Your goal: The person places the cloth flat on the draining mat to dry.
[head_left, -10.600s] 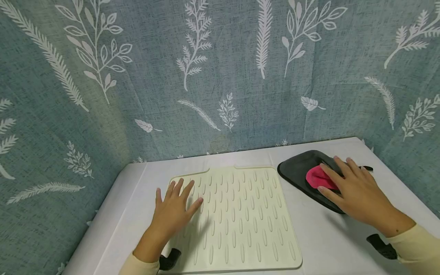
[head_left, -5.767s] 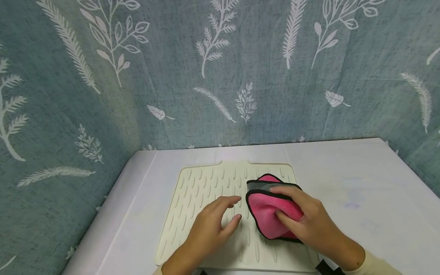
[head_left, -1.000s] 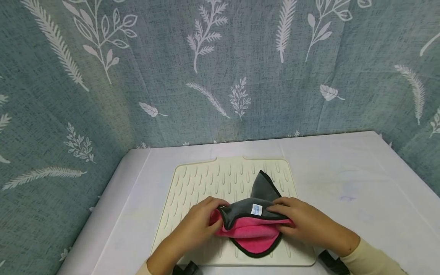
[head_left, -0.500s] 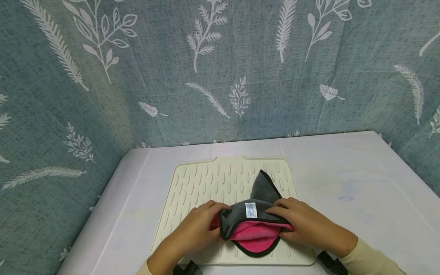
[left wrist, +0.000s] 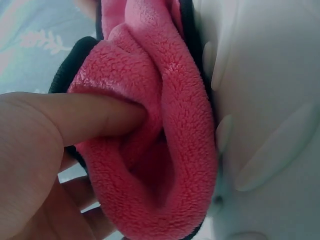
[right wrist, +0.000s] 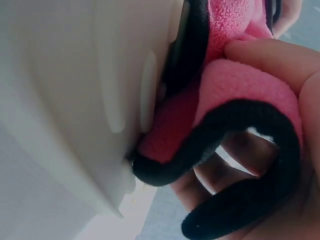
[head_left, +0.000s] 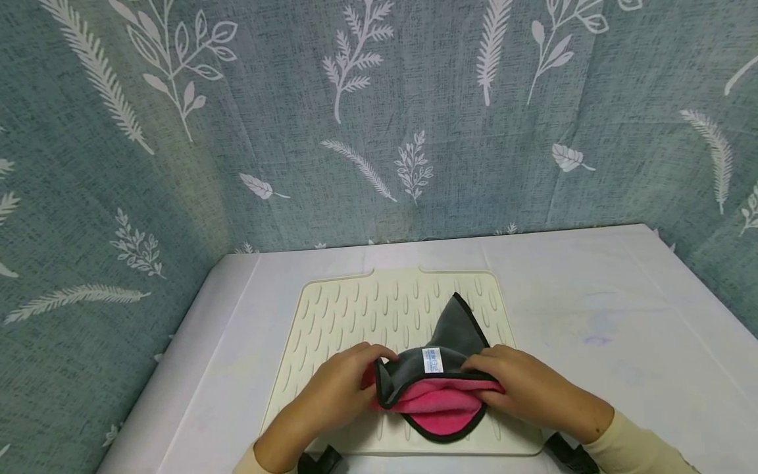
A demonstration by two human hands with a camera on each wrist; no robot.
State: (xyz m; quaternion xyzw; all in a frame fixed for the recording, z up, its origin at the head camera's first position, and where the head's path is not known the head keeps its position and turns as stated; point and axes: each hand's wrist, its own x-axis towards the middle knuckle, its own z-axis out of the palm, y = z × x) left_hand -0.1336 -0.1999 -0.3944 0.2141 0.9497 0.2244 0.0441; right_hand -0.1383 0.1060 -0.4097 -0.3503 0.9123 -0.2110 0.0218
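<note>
A cleaning cloth, grey on one face and fluffy pink on the other with black edging, lies bunched over the ribbed cream mat. A white label shows on its grey side, and one grey corner points away from me. My left hand pinches the cloth's left end; in the left wrist view the thumb presses into the pink pile. On the right end, my right hand grips a fold, its thumb on the pink side and other fingers behind the cloth.
The mat lies on a white-covered table that extends to both sides. Behind and to the left hangs a blue-green leaf-patterned fabric. Black wrist mounts sit close to the mat's front edge.
Earlier the cloth lay right of the mat under my right hand, then was carried onto it. Both hands have since taken hold; in the last second the label shifted slightly left.
</note>
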